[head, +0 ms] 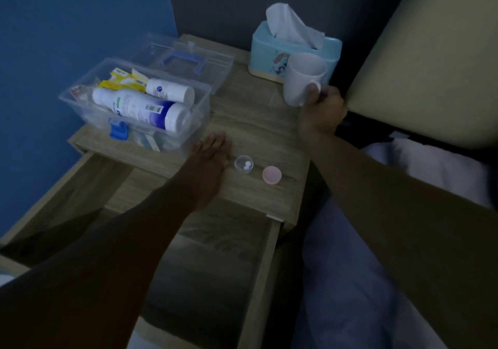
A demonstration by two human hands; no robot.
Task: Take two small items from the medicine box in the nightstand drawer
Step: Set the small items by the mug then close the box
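A clear plastic medicine box (80, 106) stands open on the nightstand top (258, 133), holding white bottles (140, 106) and yellow packets. Its clear lid (183, 57) with a blue handle lies behind it. My left hand (207, 165) rests flat on the nightstand's front edge, holding nothing. Just right of it sit a small clear cup (244, 163) with two white pills and a pink cap (272, 175). My right hand (320, 106) grips the handle of a white mug (303, 77) on the nightstand.
The nightstand drawer (215, 254) is pulled open below my left arm. A light blue tissue box (269, 49) stands behind the mug. A blue wall is on the left, a padded headboard and bedding on the right.
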